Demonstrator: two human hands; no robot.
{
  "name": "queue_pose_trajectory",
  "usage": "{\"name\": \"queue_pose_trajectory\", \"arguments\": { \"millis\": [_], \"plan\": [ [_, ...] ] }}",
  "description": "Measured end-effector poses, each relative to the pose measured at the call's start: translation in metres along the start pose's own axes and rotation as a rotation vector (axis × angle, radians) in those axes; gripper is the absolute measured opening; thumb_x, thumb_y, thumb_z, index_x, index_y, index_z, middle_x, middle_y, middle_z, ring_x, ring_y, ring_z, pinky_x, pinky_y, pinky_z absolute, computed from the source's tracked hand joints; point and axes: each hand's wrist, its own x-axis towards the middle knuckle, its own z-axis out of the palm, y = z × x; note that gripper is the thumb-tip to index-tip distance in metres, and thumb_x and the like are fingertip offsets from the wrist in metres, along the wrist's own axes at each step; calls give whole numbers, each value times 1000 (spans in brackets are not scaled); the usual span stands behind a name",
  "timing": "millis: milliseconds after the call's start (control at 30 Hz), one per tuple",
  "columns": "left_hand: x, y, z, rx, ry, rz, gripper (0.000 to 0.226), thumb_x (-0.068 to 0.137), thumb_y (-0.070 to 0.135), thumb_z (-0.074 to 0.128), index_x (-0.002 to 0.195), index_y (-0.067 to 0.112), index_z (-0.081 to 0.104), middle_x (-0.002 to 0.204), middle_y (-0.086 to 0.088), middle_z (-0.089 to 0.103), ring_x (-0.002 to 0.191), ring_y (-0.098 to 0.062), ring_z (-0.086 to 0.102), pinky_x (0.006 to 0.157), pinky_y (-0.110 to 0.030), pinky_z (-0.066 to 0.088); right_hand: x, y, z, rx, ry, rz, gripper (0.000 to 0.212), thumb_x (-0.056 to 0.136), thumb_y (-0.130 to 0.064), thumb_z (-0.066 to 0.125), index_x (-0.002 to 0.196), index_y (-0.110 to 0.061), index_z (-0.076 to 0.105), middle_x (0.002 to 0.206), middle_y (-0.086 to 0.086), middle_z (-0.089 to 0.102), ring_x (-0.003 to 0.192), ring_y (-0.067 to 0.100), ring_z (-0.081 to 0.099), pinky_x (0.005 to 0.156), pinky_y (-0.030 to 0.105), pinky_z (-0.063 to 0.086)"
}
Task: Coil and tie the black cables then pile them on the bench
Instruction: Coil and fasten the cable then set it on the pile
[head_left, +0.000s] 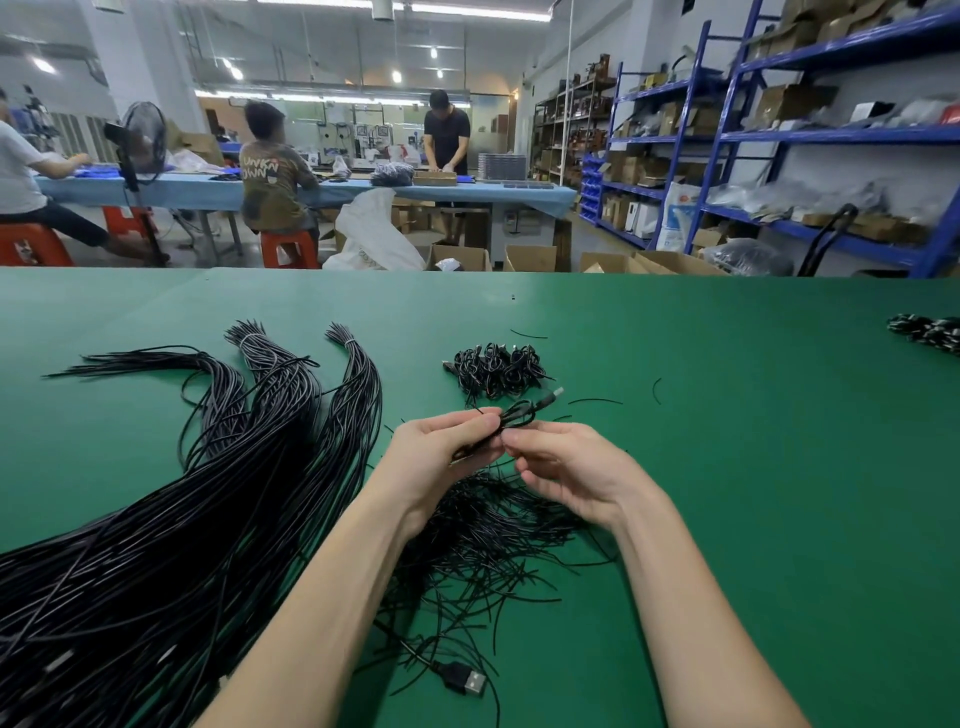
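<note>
We work at a wide green bench (727, 467) in a workshop, with blue shelving (779, 135) along the right wall and other people at a far blue table (182, 189). The biggest mass on our bench is the long bundles of uncoiled black cables (171, 519) fanned to our left, within easy reach for drawing the next one. Below our wrists lies a loose heap of short black ties (483, 525), kept close, we judge, for binding. Beyond the hands sits the pile of finished coils (493, 371), far enough out to leave working room. 1 loose USB plug (467, 682) lies near the bench's front edge.

Our left hand (441, 441) is pinched shut on the small coiled cable (511, 418), holding its loops together above the bench. Our right hand (566, 467) brings thumb and forefinger together at the coil's middle, apparently twisting a tie there.
</note>
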Motion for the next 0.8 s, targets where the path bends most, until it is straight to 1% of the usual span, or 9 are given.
{"name": "queue_pose_trajectory", "arguments": {
  "millis": [100,167,267,367,467,533,633,733,800],
  "plan": [
    [-1,3,0,-69,-17,-43,19,66,10,79,84,5,82,86,-10,75,74,-14,71,71,-22,59,-1,1,-5,31,-70,43,10,90,-7,72,99,-4,70,76,-1,67,64,7,61,57,17,57],
    [-2,3,-2,-69,-26,-55,18,67,10,79,84,6,82,82,-11,74,73,-14,71,71,-23,59,-2,2,-6,-31,-108,17,16,85,-11,75,100,-5,72,77,-3,67,66,7,60,61,19,57],
    [-3,3,-2,-52,-46,-58,20,67,13,81,85,8,83,80,-10,74,73,-13,71,71,-23,59,-4,0,-8,-148,-111,-34,28,75,-20,79,99,-6,75,76,-6,68,68,7,59,65,20,57],
    [-1,2,-1,-73,-31,-88,20,65,13,82,84,7,82,81,-10,74,72,-13,71,70,-22,59,-4,0,-11,-151,-105,-43,35,74,-21,80,104,-5,73,78,-5,69,68,7,60,64,20,56],
    [-1,0,2,-110,-18,-131,14,67,12,81,80,8,82,80,-8,73,66,-9,68,62,-15,56,-5,2,-10,-137,-109,-43,30,75,-20,81,101,-8,74,85,-2,71,71,8,63,62,20,56],
    [-1,0,3,-146,-19,-166,11,67,12,80,77,8,82,82,-8,74,64,-8,67,59,-13,55,-5,4,-11,-105,-126,-67,21,75,-20,82,94,-13,78,88,-3,73,72,9,67,62,20,57],
    [-2,2,2,-220,-37,-245,12,66,10,80,77,5,81,84,-9,76,64,-8,70,59,-13,56,-6,8,-13,-104,-181,-95,8,77,-22,80,84,-21,82,84,-4,73,73,10,69,62,20,57],
    [-2,5,-2,-153,-122,-302,16,68,10,81,82,2,81,87,-10,76,66,-9,70,59,-13,56,-5,13,-20,-136,-215,-108,9,76,-20,80,84,-20,83,81,-3,71,71,8,65,58,18,54],
    [-3,8,-5,-56,-209,-325,21,70,9,81,90,1,80,91,-11,76,70,-9,71,62,-13,56,-4,14,-28,-220,-250,-143,8,81,-15,79,86,-20,81,82,-2,69,72,9,61,57,17,50]
  ]
}}
